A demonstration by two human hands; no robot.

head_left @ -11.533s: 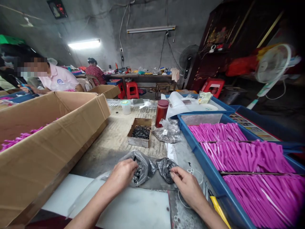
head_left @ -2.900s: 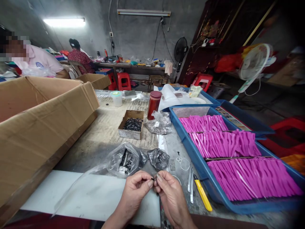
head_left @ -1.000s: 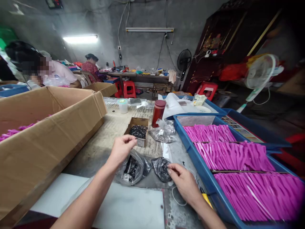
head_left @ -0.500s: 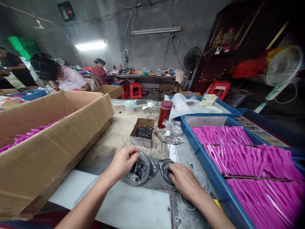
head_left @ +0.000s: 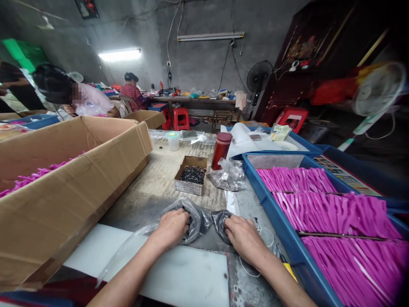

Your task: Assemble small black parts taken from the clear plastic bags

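Note:
My left hand (head_left: 172,228) reaches into the open mouth of a clear plastic bag (head_left: 196,215) of small black parts, its fingers curled and hidden inside. Just to the right, my right hand (head_left: 244,236) rests on a smaller dark plastic bag (head_left: 220,218), fingertips bent into its opening. Both bags lie on the grey worktable near the front edge. Whether either hand has hold of a part is hidden.
A big cardboard box (head_left: 73,179) with pink pieces fills the left. Blue trays (head_left: 271,204) of pink strips lie on the right. A small carton of black parts (head_left: 191,179), a red bottle (head_left: 221,149), a bag of silver parts (head_left: 226,179) stand beyond. Other people sit far left.
My left hand has come back from the small carton and gone down into the clear bag. My right hand has settled onto the dark bag.

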